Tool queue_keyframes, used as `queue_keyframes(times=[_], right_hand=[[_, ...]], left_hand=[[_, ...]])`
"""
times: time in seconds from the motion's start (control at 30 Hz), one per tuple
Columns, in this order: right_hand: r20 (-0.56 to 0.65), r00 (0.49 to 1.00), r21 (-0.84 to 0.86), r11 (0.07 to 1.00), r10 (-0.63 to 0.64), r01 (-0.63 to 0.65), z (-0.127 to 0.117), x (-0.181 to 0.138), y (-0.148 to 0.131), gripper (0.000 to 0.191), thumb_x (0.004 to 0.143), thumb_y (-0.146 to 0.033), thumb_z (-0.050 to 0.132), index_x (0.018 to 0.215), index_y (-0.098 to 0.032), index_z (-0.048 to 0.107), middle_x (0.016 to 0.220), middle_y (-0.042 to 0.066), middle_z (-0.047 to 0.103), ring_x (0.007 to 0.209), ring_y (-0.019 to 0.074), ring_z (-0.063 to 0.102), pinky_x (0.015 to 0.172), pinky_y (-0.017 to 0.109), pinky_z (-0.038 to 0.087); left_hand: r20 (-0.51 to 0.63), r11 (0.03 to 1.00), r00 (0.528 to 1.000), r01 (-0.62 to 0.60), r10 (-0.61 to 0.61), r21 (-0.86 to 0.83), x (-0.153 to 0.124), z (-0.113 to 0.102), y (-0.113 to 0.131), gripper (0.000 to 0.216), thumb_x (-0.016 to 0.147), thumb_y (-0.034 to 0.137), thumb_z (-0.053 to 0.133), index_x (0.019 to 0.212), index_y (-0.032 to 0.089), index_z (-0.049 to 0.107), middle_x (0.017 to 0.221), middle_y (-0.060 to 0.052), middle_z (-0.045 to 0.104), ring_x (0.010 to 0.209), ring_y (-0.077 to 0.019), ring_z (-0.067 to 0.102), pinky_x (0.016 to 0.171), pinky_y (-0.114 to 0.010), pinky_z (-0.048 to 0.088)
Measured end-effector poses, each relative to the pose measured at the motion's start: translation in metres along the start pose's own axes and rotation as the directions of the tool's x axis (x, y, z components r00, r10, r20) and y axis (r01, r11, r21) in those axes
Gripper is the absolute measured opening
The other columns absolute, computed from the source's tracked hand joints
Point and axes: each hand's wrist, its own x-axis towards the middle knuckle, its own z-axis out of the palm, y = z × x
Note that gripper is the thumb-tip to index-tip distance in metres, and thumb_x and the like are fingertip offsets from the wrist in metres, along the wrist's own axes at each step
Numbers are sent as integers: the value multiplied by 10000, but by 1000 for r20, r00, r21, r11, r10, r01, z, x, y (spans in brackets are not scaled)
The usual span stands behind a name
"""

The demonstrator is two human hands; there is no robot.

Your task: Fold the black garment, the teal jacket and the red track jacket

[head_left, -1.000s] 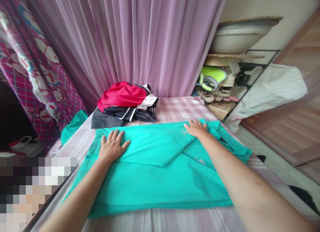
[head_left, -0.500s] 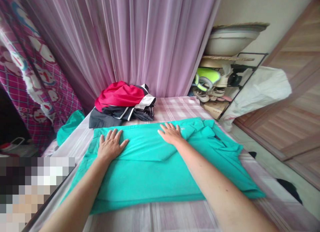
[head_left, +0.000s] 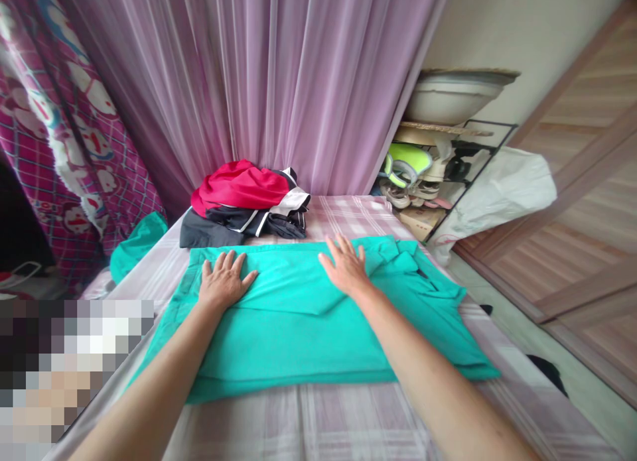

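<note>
Plaid-covered surface [head_left: 279, 428] nearest; teal garment [head_left: 298, 345] lies across it, roughly left edge to right edge. Left hand [head_left: 225, 280] rests on its left part, fingers spread, gripping nothing; right hand [head_left: 344, 267] right of middle, fingers apart, can't tell if the palm presses. Progress: garment mostly laid out, layered, fairly flat; creases between hands and bunched right end not yet flat. Beyond: loose red-and-dark clothes heap [head_left: 243, 189] near the far-left corner. Purple curtain [head_left: 318, 83] behind far edge.
</note>
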Motion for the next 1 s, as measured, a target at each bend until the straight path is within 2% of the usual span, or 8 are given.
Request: queue_keyframes(times=[0.1, 0.23, 0.4, 0.57, 0.67, 0.77, 0.9, 1.0], right_hand=[[127, 972, 2, 980, -200, 201, 14, -31, -27, 633, 982, -602, 308, 1546, -317, 323, 1648, 71, 218, 1512, 298, 160, 1173, 635, 107], [247, 947, 18, 978, -207, 209, 17, -55, -31, 635, 985, -591, 328, 1535, -276, 358, 1636, 101, 244, 1511, 293, 179, 1180, 627, 105], [131, 977, 2, 986, -166, 167, 7, -90, -15, 578, 996, -544, 345, 1524, -311, 377, 1630, 86, 265, 1509, 281, 194, 1185, 616, 93], [145, 980, -17, 990, -135, 139, 16, -115, -2, 568, 992, -519, 375, 1519, -309, 388, 1632, 85, 252, 1500, 293, 222, 1168, 616, 166], [108, 984, -17, 990, -140, 142, 18, -115, -3, 554, 993, -500, 385, 1508, -299, 410, 1620, 90, 287, 1491, 296, 245, 1160, 614, 188], [42, 989, -8, 989, -145, 145, 18, -115, -4, 527, 993, -464, 404, 1481, -271, 458, 1590, 99, 357, 1467, 294, 300, 1158, 585, 217], [-86, 982, 13, 986, -166, 167, 20, -121, -2, 437, 1006, -374, 389, 1371, -236, 585, 1476, 96, 528, 1376, 252, 440, 1157, 495, 255], [-153, 970, 16, 981, -188, 193, 22, -130, 1, 388, 1004, -340, 398, 1285, -244, 648, 1389, 84, 611, 1308, 236, 509, 1147, 476, 261]], left_hand=[[6, 1000, 1000, 1, -1, -17, 1, 0, 0, 696, 934, 608, 366, 1496, 200, 421, 1592, -143, 355, 1482, -349, 265, 1172, -626, 162], [25, 1000, 1000, 4, -3, -23, 1, 0, -1, 716, 934, 628, 345, 1507, 201, 397, 1605, -138, 331, 1491, -335, 245, 1179, -621, 141], [31, 998, 1000, 3, -1, -70, 5, 0, -6, 703, 939, 616, 349, 1510, 208, 391, 1608, -134, 326, 1494, -331, 240, 1182, -619, 138], [2, 991, 1000, 22, -22, -129, 0, -15, -4, 587, 962, 491, 370, 1474, 215, 448, 1599, -126, 345, 1478, -311, 294, 1170, -588, 225], [-79, 990, 994, -89, 81, -113, -32, -25, 3, 511, 963, 458, 391, 1394, 236, 552, 1540, -96, 453, 1443, -295, 370, 1183, -563, 223], [-148, 975, 975, -182, 163, -128, -81, -24, 1, 445, 970, 467, 377, 1278, 296, 648, 1429, -40, 586, 1381, -290, 463, 1178, -585, 232], [-238, 980, 969, -103, 61, -170, -135, -6, -19, 463, 970, 468, 352, 1253, 282, 668, 1353, -39, 648, 1335, -287, 518, 1170, -572, 267], [-253, 981, 966, -94, 49, -170, -149, 4, -29, 467, 959, 459, 367, 1281, 279, 653, 1389, -40, 619, 1359, -281, 492, 1176, -541, 273]])
